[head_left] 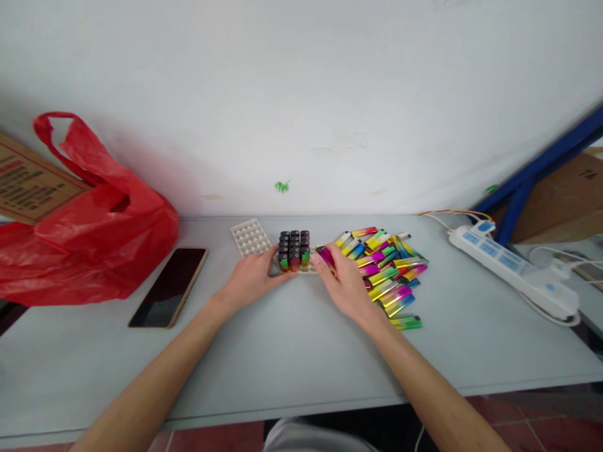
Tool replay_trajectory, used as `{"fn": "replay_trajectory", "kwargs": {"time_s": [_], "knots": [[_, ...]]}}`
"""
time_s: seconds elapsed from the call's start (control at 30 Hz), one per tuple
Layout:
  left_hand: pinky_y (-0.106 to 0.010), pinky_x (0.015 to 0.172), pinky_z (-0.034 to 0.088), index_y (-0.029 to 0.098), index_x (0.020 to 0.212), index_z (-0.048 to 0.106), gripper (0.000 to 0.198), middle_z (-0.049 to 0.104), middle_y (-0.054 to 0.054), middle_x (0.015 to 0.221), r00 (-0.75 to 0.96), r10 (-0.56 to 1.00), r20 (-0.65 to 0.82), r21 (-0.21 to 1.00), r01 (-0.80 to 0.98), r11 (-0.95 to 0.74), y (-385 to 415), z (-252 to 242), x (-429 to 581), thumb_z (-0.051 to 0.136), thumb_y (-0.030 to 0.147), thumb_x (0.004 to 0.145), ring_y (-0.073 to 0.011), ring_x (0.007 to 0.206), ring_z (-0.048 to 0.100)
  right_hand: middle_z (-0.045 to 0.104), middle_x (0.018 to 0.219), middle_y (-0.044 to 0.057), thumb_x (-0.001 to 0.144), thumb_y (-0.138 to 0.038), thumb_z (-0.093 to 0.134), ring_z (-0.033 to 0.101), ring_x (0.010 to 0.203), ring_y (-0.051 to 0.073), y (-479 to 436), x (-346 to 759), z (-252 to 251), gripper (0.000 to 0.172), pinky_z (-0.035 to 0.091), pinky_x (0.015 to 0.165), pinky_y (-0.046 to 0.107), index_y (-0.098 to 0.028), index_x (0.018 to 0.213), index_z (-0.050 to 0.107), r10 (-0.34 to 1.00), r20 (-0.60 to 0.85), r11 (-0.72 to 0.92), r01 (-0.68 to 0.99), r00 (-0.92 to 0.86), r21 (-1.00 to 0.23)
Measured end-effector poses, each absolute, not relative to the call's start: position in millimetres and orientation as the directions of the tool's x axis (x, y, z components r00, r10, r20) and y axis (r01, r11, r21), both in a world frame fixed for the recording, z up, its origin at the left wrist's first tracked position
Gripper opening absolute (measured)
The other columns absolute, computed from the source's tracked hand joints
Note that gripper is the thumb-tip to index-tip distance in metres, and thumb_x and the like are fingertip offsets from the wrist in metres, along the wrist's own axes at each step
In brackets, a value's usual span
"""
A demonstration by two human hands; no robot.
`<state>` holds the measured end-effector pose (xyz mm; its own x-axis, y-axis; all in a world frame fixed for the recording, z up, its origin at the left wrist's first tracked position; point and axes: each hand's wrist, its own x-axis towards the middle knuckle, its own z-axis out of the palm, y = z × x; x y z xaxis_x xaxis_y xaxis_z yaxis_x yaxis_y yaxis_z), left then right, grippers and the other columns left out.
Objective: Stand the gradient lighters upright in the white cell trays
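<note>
A small white tray (311, 270) at the table's middle holds several upright lighters (294, 248) with black tops. My left hand (254, 276) rests at the tray's left edge, fingers curled against it. My right hand (346, 282) is closed on a magenta lighter (325, 256) just right of the tray. To the right lies a pile of rainbow-coloured lighters (389, 273), partly under my right hand.
An empty white tray (250, 236) lies behind the left hand. A dark phone (169, 286) and a red plastic bag (89, 232) sit at the left, with a cardboard box (28, 182) behind. A white power strip (513, 267) lies at the right.
</note>
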<state>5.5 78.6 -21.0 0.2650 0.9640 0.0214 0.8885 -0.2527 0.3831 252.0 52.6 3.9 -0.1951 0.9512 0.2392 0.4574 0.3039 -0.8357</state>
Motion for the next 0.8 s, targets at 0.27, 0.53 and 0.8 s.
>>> {"fn": "replay_trajectory", "kwargs": {"time_s": [0.27,0.53,0.8], "knots": [[-0.033,0.072,0.050,0.021,0.134,0.068,0.061,0.078,-0.006,0.088,0.261,0.965,0.021,0.394,0.885,-0.248,78,-17,7,0.075,0.067,0.096,-0.0309,0.083,0.077,0.071,0.097,0.010,0.115,-0.060,0.048,0.068,0.095,0.027,59,265,6,0.047,0.052,0.089,0.036,-0.024,0.089,0.063,0.844,0.391,0.536,0.547,-0.367,-0.643],[-0.033,0.070,0.050,0.021,0.134,0.069,0.059,0.077,-0.006,0.087,0.249,0.968,0.015,0.404,0.884,-0.234,78,-17,8,0.077,0.065,0.095,-0.0304,0.080,0.076,0.083,0.105,0.010,0.118,-0.055,0.046,0.078,0.096,0.027,62,264,-5,0.042,0.055,0.086,0.035,-0.023,0.112,0.072,0.882,0.268,0.458,0.568,-0.389,-0.684],[-0.033,0.071,0.050,0.022,0.136,0.068,0.061,0.078,-0.006,0.087,0.253,0.967,0.015,0.413,0.880,-0.237,78,-16,9,0.075,0.067,0.096,-0.0322,0.085,0.078,0.082,0.118,0.016,0.119,-0.048,0.048,0.080,0.103,0.031,60,249,5,0.039,0.055,0.078,0.034,-0.020,0.127,0.072,0.895,0.141,0.443,0.807,-0.423,-0.390]]}}
